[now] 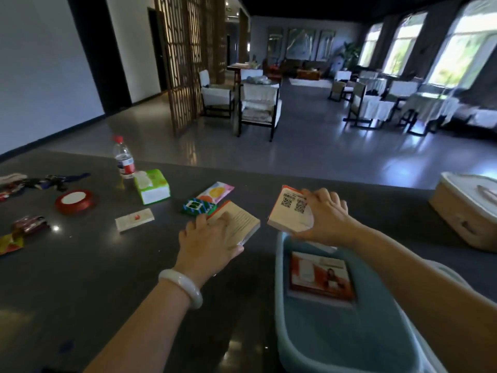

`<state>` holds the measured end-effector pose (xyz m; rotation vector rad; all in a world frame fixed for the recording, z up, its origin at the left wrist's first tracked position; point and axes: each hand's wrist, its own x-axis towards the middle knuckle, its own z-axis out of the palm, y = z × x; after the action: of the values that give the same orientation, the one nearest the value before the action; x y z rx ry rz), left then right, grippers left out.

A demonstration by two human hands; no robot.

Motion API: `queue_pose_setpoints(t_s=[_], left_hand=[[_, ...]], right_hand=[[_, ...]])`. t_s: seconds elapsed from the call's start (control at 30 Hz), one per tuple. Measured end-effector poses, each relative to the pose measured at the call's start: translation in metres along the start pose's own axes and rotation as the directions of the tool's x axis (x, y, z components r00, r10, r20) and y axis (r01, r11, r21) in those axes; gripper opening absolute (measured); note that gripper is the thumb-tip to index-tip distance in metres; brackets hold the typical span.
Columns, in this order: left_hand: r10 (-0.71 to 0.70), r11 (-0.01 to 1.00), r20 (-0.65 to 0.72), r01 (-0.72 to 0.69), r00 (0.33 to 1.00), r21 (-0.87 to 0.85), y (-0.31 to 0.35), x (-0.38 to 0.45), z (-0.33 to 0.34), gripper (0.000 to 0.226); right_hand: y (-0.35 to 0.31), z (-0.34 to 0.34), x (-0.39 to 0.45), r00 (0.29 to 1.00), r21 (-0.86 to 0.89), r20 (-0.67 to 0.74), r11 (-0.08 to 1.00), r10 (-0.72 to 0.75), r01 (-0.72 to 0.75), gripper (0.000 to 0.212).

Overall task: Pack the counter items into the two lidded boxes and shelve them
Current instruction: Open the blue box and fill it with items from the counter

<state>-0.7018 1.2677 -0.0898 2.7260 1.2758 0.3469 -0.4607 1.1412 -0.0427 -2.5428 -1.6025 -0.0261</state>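
An open blue box (317,343) stands at the near right of the dark counter (94,278), with an orange-and-white book (320,275) lying flat inside. My right hand (328,214) holds a small orange-edged book (289,211) with QR codes, tilted just above the box's far rim. My left hand (209,240) rests on and grips a second small book (239,222) lying on the counter left of the box. A beige box with its white lid (468,208) on sits at the far right.
On the counter to the left lie a green tissue pack (152,185), a water bottle (123,158), a red ribbon spool (75,200), a colourful sachet (215,192), a green patterned packet (197,207), a white packet (134,219), snack wrappers (24,230) and lanyards (51,181). Chairs and tables stand beyond the counter.
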Motion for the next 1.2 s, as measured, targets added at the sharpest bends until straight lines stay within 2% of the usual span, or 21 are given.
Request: queue_pose_setpoints(t_s=[0.13,0.3,0.57,0.7,0.87,1.03,1.2], left_hand=[[-0.03,0.998,-0.048,0.027,0.998,-0.051,0.054,-0.02,0.009,0.075],[-0.056,0.997,-0.042,0.054,0.998,-0.046,0.092,-0.031,0.015,0.077],[-0.008,0.999,0.023,0.008,1.0,0.035,0.107,-0.033,0.03,0.077],[-0.003,1.0,0.002,0.003,1.0,-0.008,0.105,-0.031,0.036,0.077],[-0.068,0.997,0.025,0.069,0.997,-0.017,0.106,-0.03,0.042,0.083],[-0.079,0.997,-0.03,0.08,0.996,0.01,0.105,-0.03,0.051,0.084],[-0.076,0.997,-0.071,0.077,0.995,0.005,0.102,-0.029,0.057,0.085]], right_hand=[[0.043,-0.006,-0.031,1.0,-0.02,0.005,1.0,0.024,-0.024,0.119],[0.062,0.006,-0.051,0.999,-0.063,0.049,0.998,-0.015,0.018,0.116],[0.055,0.026,-0.048,0.978,-0.163,0.208,0.985,-0.019,0.054,0.111],[0.057,0.045,-0.043,0.958,-0.172,0.286,0.982,-0.021,0.073,0.11],[0.06,0.073,-0.039,0.949,-0.086,0.313,0.994,-0.032,0.062,0.111],[0.069,0.095,-0.041,0.961,0.094,0.275,0.994,0.023,-0.051,0.113],[0.072,0.111,-0.043,0.96,0.177,0.274,0.978,0.056,-0.108,0.117]])
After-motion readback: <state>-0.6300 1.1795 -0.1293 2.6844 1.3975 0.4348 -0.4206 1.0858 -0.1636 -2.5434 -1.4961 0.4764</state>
